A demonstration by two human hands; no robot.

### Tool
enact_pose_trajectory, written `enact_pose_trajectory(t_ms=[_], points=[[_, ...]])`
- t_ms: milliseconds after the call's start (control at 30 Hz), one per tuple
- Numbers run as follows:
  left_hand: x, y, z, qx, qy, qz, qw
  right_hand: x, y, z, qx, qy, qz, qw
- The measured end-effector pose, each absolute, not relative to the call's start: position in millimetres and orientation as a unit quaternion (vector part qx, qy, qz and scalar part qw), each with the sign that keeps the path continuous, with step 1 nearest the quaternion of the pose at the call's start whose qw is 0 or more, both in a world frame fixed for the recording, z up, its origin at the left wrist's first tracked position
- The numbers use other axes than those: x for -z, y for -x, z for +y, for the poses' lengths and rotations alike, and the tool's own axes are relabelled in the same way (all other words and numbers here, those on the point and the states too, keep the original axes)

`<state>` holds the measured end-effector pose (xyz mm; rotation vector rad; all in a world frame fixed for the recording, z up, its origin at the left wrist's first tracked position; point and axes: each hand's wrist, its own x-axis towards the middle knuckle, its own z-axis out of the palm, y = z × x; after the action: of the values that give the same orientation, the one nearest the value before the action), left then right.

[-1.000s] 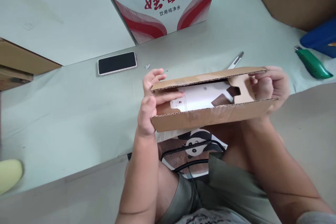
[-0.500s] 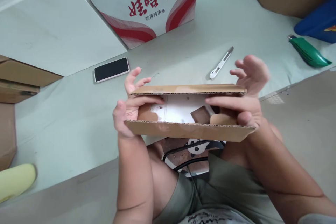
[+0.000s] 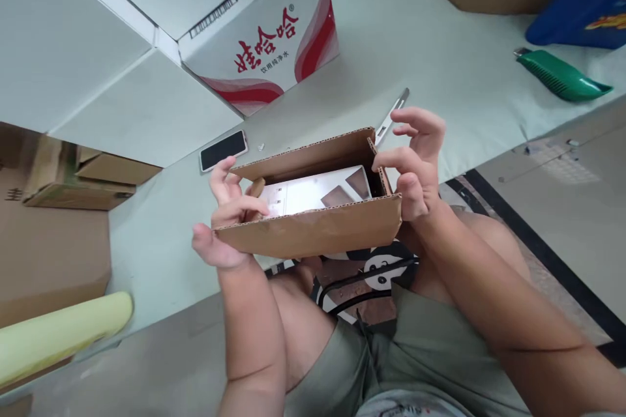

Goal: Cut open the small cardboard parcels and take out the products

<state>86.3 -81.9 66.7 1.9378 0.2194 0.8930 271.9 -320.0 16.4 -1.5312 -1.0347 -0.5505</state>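
Observation:
Between my hands, above my lap, an open cardboard box (image 3: 313,231) is held with its mouth facing up. Inside it lies a white box (image 3: 303,194) with dark brown angular patches at its right end. My left hand (image 3: 227,212) grips the left end, thumb outside the near wall and fingers reaching in beside a small inner flap (image 3: 257,187). At the right end, my right hand (image 3: 413,166) pinches the upright end flap (image 3: 384,176) between thumb and fingers. A white utility knife (image 3: 391,118) lies on the table behind that hand, partly covered.
A phone (image 3: 222,150) lies on the pale table (image 3: 166,241) near my left hand. Behind stands a white carton with red markings (image 3: 274,52). A green-handled tool (image 3: 562,75) and a blue container (image 3: 581,6) are at right, a yellow roll (image 3: 73,332) at left.
The right-end flap now stands upright and the mouth is wider, showing more of the white box. My right hand has moved from inside the box to its end flap. The view has shifted.

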Motion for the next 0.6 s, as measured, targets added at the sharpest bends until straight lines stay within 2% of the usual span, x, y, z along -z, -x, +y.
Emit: enact_pose_trajectory(t_ms=[100, 167, 300, 433, 500, 600], points=[[-70.7, -91.4, -93.5, -0.444, -0.712, 0.039, 0.543, -14.5, -273.4, -320.1, 0.242, 0.642, -0.437, 0.582], [-70.4, -93.1, -95.9, -0.507, -0.688, 0.044, 0.518, -15.0, -272.7, -319.4, 0.255, 0.596, -0.462, 0.606], [-60.2, -87.7, -89.7, -0.602, -0.703, 0.076, 0.37, -16.9, -266.6, -316.0, 0.276, 0.547, -0.498, 0.613], [-53.0, -70.4, -80.2, -0.583, -0.76, 0.153, 0.244, -14.8, -255.3, -310.7, 0.288, 0.531, -0.525, 0.599], [-63.2, -60.5, -81.0, -0.558, -0.785, 0.186, 0.197, -12.2, -250.3, -308.2, 0.287, 0.536, -0.526, 0.595], [-101.3, -54.3, -97.7, -0.527, -0.82, 0.189, 0.116, -8.2, -244.5, -306.1, 0.288, 0.54, -0.519, 0.597]])
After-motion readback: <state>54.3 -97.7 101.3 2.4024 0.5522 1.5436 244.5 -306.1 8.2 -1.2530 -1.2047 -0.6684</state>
